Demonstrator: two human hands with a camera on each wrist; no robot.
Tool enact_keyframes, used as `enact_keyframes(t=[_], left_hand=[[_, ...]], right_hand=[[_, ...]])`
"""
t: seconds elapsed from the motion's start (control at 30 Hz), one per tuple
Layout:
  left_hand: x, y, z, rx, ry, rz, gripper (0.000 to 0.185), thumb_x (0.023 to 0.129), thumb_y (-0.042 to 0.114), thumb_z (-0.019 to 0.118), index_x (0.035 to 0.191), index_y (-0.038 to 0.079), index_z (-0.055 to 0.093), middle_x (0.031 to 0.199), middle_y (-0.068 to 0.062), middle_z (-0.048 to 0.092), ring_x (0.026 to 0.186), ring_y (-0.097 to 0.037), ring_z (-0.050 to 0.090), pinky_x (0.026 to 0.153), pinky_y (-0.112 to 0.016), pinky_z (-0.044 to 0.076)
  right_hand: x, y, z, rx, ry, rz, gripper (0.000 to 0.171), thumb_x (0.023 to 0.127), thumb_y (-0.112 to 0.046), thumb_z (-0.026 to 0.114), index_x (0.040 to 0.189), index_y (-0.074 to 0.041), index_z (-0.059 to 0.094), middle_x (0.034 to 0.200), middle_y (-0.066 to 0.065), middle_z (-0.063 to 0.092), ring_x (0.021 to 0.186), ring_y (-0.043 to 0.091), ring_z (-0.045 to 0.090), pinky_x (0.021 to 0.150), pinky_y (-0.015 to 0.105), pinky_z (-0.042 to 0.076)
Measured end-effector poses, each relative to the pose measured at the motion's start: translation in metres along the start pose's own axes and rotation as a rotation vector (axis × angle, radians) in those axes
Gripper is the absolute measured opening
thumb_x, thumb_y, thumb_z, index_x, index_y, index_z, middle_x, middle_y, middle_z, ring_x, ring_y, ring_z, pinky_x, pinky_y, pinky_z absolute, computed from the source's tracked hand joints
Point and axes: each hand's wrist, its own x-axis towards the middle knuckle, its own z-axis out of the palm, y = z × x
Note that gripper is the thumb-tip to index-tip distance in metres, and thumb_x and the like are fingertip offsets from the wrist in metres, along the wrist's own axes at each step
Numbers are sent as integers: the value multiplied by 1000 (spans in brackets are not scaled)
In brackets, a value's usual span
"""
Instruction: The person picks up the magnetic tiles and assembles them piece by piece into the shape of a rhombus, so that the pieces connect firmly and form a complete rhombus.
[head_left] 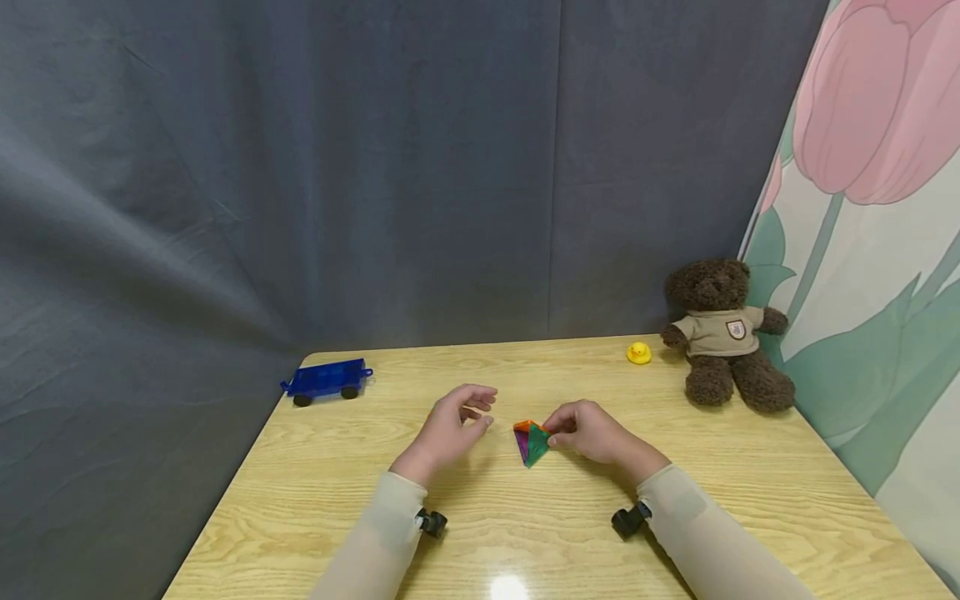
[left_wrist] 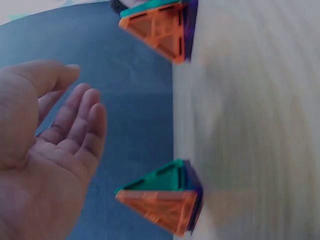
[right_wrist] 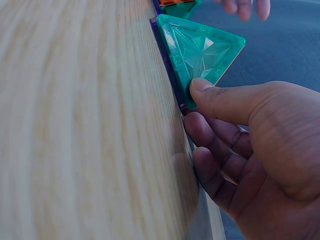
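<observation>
My right hand [head_left: 592, 433] pinches the corner of a small pyramid of magnetic tiles [head_left: 537, 444] on the table, with green, orange and purple sides. In the right wrist view the thumb lies on its green triangular tile [right_wrist: 200, 55], the other fingers curled below. My left hand [head_left: 450, 429] hovers to the left of that pyramid, fingers loosely bent and nothing in them. A second tile pyramid [left_wrist: 160, 210], orange and green on a purple base, stands near the left hand in the left wrist view. From the head it is almost wholly hidden behind that hand.
On the wooden table [head_left: 322, 492], a blue toy wagon [head_left: 326, 379] stands at the far left. A yellow rubber duck [head_left: 639, 353] and a brown teddy bear [head_left: 723, 337] in a beige shirt sit at the back right. A dark curtain [head_left: 435, 175] hangs behind the table.
</observation>
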Motion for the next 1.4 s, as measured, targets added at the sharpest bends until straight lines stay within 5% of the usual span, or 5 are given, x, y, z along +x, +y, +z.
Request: enact_keyframes(t=[0.2, 0.37, 0.77, 1.07, 1.4], left_hand=[[0, -4, -20, 62, 103, 1, 40, 92, 16, 67, 128, 31, 56, 121, 6, 55, 113, -17, 53, 96, -50, 44], [-3, -12, -33, 103, 123, -77, 43, 91, 22, 70, 128, 38, 55, 126, 11, 52, 120, -12, 48, 103, -52, 37], [-15, -43, -47, 10, 9, -217, 53, 89, 31, 71, 138, 30, 50, 137, 10, 47, 131, -17, 40, 109, -46, 30], [-19, -55, -49, -76, -85, -237, 56, 89, 27, 72, 138, 37, 47, 140, 3, 47, 129, -27, 43, 103, -51, 37], [-22, -63, -54, -41, -96, -295, 59, 89, 23, 72, 142, 25, 47, 135, 3, 52, 127, -26, 46, 104, -48, 37]], right_hand=[[0, 2, 0, -8, 4, 0, 13, 84, -13, 76, 92, -22, 73, 90, -8, 67, 81, 16, 59, 71, 32, 50], [1, 3, 0, -17, 4, 6, 12, 84, -15, 76, 92, -23, 73, 89, -9, 67, 80, 15, 59, 70, 31, 51], [2, 4, 0, -23, 8, -15, 11, 85, -15, 75, 92, -23, 73, 89, -9, 67, 80, 15, 59, 70, 31, 51], [3, 8, 1, -28, 3, -14, 13, 85, -15, 75, 91, -26, 72, 87, -6, 67, 77, 17, 58, 67, 32, 51], [3, 8, 0, -19, 3, 3, 13, 84, -16, 76, 93, -24, 71, 86, -6, 65, 77, 18, 57, 66, 33, 50]])
